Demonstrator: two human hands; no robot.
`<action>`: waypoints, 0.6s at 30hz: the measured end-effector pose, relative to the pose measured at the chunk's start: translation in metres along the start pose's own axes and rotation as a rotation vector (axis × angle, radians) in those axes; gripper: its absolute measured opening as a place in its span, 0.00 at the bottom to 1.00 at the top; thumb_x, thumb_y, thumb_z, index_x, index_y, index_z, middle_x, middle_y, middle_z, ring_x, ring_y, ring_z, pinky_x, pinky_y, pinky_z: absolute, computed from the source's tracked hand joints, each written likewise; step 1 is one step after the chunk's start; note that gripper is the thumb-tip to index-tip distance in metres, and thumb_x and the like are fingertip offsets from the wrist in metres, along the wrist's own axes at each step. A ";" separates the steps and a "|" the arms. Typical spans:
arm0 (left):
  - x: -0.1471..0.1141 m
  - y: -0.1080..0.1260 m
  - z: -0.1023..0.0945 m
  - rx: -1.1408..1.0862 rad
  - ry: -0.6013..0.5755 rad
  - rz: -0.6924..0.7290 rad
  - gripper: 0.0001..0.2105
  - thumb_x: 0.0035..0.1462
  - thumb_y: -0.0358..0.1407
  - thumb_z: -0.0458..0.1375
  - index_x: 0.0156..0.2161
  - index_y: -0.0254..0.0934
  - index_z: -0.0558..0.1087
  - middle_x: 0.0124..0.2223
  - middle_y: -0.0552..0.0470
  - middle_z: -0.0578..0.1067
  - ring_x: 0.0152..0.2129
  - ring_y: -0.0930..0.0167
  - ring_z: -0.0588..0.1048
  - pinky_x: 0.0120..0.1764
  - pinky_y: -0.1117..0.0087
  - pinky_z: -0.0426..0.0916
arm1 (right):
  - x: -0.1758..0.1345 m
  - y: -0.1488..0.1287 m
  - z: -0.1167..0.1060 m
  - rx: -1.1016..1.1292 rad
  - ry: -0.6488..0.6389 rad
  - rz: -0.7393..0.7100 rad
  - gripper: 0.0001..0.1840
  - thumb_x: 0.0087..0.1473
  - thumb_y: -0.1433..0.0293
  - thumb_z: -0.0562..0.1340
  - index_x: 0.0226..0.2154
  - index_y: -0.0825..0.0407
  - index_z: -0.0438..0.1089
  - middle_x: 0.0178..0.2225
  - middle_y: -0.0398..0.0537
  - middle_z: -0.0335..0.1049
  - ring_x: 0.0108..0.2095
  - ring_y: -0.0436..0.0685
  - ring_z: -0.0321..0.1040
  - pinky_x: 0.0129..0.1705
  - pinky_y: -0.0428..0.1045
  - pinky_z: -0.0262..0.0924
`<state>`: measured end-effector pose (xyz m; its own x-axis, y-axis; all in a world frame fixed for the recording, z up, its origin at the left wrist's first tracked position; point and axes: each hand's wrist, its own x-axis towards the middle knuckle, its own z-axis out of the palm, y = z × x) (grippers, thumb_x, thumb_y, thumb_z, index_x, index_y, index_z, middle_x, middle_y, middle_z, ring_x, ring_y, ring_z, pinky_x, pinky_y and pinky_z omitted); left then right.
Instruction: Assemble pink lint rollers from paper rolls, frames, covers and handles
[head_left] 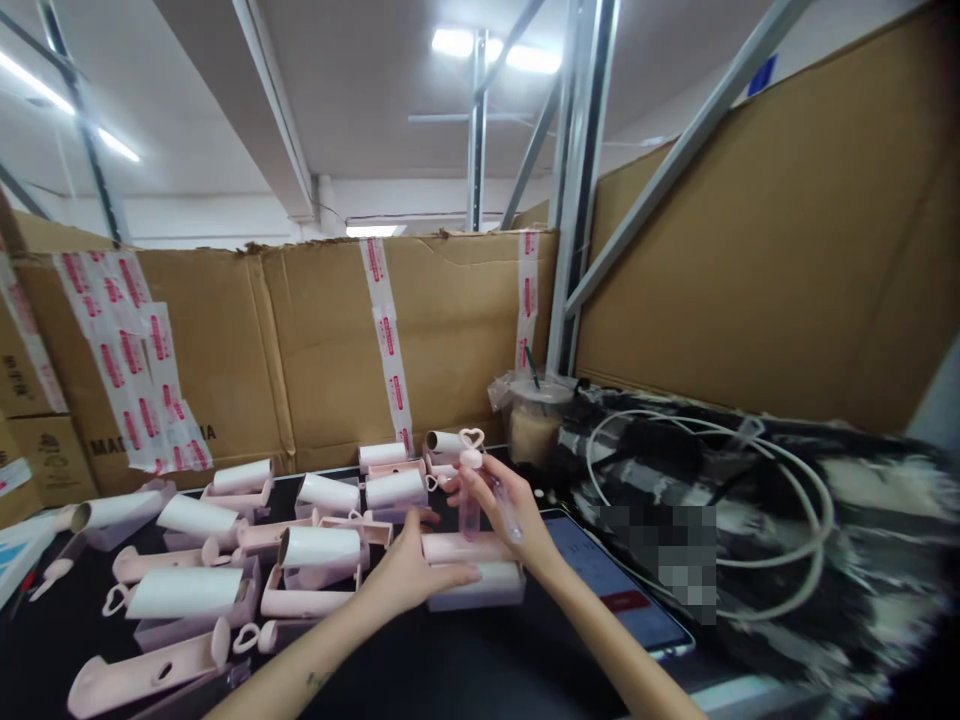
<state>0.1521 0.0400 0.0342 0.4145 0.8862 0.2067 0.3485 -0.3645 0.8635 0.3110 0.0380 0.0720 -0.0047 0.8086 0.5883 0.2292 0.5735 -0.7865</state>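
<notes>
My right hand (517, 510) is closed around a clear pink tube (470, 515) with a heart-shaped ring on its cap. A second clear tube-like piece (508, 518) shows between its fingers. Just below, a long pale pink holder (461, 546) lies on a white, box-like piece (480, 588). My left hand (409, 570) grips the pink holder at its left end, thumb along the front and fingers behind. White paper rolls (184, 592) and pink holders (150, 670) are spread to the left, several rolls resting on translucent trays.
A phone (622, 590) lies right of my right hand. Behind it are a lidded drink cup (534, 425) and a dark, patterned cloth heap (750, 500) with a coiled white cable (821, 530). Cardboard walls (465, 330) and a metal post (574, 200) bound the black table (420, 670).
</notes>
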 end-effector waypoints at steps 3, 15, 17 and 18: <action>-0.001 -0.008 0.001 -0.016 -0.030 -0.006 0.39 0.33 0.41 0.67 0.51 0.33 0.55 0.52 0.38 0.64 0.50 0.57 0.64 0.51 0.62 0.56 | 0.002 0.007 0.001 -0.008 0.050 0.008 0.15 0.53 0.58 0.57 0.36 0.54 0.65 0.29 0.48 0.73 0.25 0.55 0.72 0.27 0.47 0.66; 0.010 -0.016 0.001 -0.160 0.226 0.103 0.42 0.29 0.32 0.67 0.52 0.30 0.54 0.58 0.34 0.54 0.58 0.56 0.48 0.57 0.60 0.43 | 0.014 -0.024 -0.011 0.111 0.396 -0.343 0.13 0.52 0.61 0.60 0.38 0.50 0.62 0.37 0.50 0.72 0.34 0.58 0.73 0.36 0.53 0.68; 0.009 -0.012 -0.010 -0.356 0.207 0.041 0.37 0.34 0.36 0.64 0.52 0.31 0.56 0.58 0.35 0.56 0.57 0.58 0.52 0.57 0.61 0.44 | 0.009 -0.028 -0.005 0.099 0.345 -0.413 0.14 0.51 0.60 0.61 0.37 0.49 0.61 0.38 0.51 0.73 0.38 0.60 0.72 0.36 0.55 0.68; 0.006 -0.010 -0.016 -0.435 0.198 -0.001 0.34 0.39 0.39 0.62 0.52 0.30 0.56 0.56 0.34 0.58 0.55 0.58 0.57 0.55 0.59 0.48 | 0.006 -0.029 -0.002 0.109 0.322 -0.454 0.15 0.51 0.59 0.60 0.38 0.49 0.61 0.38 0.51 0.73 0.39 0.61 0.71 0.36 0.56 0.68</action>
<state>0.1374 0.0536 0.0339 0.2313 0.9393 0.2535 -0.0534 -0.2479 0.9673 0.3064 0.0260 0.0992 0.2215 0.4063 0.8865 0.1720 0.8786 -0.4456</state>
